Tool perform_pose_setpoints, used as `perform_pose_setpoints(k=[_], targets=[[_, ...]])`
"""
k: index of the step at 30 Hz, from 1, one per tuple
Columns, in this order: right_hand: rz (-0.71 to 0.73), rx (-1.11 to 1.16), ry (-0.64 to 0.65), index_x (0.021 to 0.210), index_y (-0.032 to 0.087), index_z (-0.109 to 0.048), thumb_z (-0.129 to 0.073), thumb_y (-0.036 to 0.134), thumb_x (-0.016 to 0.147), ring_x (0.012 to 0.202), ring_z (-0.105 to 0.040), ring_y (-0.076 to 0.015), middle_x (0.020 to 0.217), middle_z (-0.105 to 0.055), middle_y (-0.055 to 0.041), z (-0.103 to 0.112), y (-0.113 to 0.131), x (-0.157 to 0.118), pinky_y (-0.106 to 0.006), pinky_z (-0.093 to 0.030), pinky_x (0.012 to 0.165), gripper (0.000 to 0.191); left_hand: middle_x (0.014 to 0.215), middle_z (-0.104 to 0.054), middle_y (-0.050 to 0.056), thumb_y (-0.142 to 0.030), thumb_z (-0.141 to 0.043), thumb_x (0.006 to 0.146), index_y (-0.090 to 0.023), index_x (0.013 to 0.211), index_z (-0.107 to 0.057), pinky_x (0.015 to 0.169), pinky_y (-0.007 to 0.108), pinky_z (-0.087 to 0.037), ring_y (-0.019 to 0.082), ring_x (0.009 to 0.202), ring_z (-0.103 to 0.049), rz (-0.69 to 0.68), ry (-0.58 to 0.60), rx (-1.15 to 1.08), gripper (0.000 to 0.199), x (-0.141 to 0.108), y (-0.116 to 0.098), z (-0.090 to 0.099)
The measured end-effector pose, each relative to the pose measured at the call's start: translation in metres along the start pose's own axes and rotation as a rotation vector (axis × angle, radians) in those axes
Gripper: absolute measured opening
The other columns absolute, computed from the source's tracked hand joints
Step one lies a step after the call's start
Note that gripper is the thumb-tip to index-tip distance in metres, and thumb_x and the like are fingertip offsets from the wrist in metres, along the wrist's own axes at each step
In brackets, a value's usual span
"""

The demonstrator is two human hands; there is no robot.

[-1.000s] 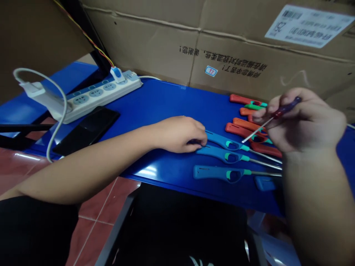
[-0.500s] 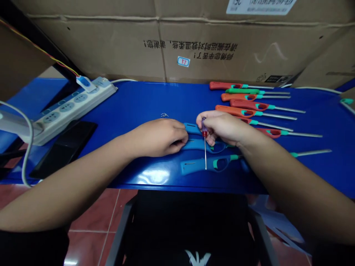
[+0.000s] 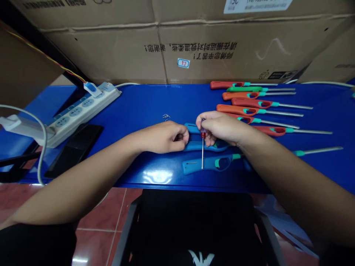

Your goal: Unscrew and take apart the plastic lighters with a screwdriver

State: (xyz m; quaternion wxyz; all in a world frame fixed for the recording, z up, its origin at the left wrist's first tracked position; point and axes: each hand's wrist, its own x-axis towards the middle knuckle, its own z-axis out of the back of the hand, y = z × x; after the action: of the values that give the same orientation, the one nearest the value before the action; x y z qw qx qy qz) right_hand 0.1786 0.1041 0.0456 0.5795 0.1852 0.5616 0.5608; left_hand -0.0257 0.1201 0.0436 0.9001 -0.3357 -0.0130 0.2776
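Observation:
My right hand (image 3: 219,127) grips a screwdriver (image 3: 203,133) with a purple and red handle, its shaft pointing toward the table's front edge. Opposite it, my left hand (image 3: 169,137) has thumb and fingers pinched at the left end of the middle blue lighter (image 3: 194,146); anything between the fingertips is too small to make out. Another blue lighter (image 3: 190,128) lies behind, partly covered by my right hand. Nearest the front edge is a third blue lighter (image 3: 194,166), with the screwdriver's tip over it. Small screws (image 3: 165,116) lie loose beyond my left hand.
Red, orange and green lighters (image 3: 244,109) lie in a column at the right. A power strip (image 3: 80,111) and a black phone (image 3: 74,150) are at the left. A large cardboard box (image 3: 111,55) stands along the back of the blue table (image 3: 144,98).
The view has shifted slightly. The middle blue lighter has turned, and its slotted face shows less. My left hand stays at its end; the screwdriver's tip has moved a little left.

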Motion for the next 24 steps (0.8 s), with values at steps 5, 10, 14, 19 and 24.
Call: perform_pose_setpoints(k=[5, 10, 14, 19, 24], targets=[[0.009, -0.061, -0.018, 0.075, 0.021, -0.051, -0.045, 0.008, 0.08, 0.04, -0.059, -0.0136, 0.049, -0.055, 0.0044, -0.003, -0.001, 0.004, -0.02, -0.039, 0.038, 0.015, 0.074, -0.061, -0.002, -0.019, -0.052, 0.086, -0.017, 0.086, -0.06, 0.06, 0.02, -0.038, 0.009, 0.06, -0.052, -0.006, 0.008, -0.004, 0.009, -0.002, 0.001, 0.0], [0.057, -0.063, 0.043, 0.075, 0.021, -0.052, -0.047, 0.012, 0.076, 0.044, -0.06, -0.013, 0.053, -0.057, 0.0032, 0.0, -0.004, 0.0, -0.02, -0.041, 0.04, 0.01, 0.082, -0.061, 0.003, -0.018, -0.05, 0.088, -0.017, 0.088, -0.056, 0.065, 0.024, -0.042, 0.012, 0.068, -0.053, -0.125, 0.001, 0.146, 0.007, -0.005, 0.0, -0.003], [0.151, 0.067, 0.067, 0.075, 0.021, -0.053, -0.049, 0.018, 0.072, 0.036, -0.045, -0.0093, 0.047, -0.048, 0.006, 0.001, -0.001, -0.012, -0.019, -0.033, 0.036, 0.006, 0.085, -0.062, 0.005, -0.018, -0.051, 0.088, -0.017, 0.088, -0.057, 0.066, 0.025, -0.042, 0.014, 0.07, -0.055, -0.138, 0.004, 0.225, 0.006, -0.006, -0.001, -0.004], [0.081, 0.301, 0.239, 0.07, 0.021, -0.052, -0.045, 0.022, 0.068, 0.031, -0.04, -0.0105, 0.044, -0.043, 0.0065, -0.01, -0.001, -0.014, -0.021, -0.031, 0.031, 0.007, 0.086, -0.064, 0.006, -0.022, -0.052, 0.089, -0.016, 0.089, -0.058, 0.065, 0.027, -0.042, 0.015, 0.07, -0.056, -0.123, 0.003, 0.287, 0.008, -0.006, -0.001, -0.006], [0.087, 0.208, 0.305, 0.069, 0.022, -0.05, -0.045, 0.02, 0.069, 0.036, -0.05, -0.0138, 0.045, -0.053, 0.0036, -0.016, -0.01, -0.005, -0.022, -0.039, 0.034, 0.005, 0.074, -0.062, 0.002, -0.024, -0.05, 0.092, -0.016, 0.089, -0.058, 0.055, 0.024, -0.036, 0.011, 0.057, -0.052, -0.023, 0.008, 0.191, 0.012, -0.007, -0.001, -0.006]])
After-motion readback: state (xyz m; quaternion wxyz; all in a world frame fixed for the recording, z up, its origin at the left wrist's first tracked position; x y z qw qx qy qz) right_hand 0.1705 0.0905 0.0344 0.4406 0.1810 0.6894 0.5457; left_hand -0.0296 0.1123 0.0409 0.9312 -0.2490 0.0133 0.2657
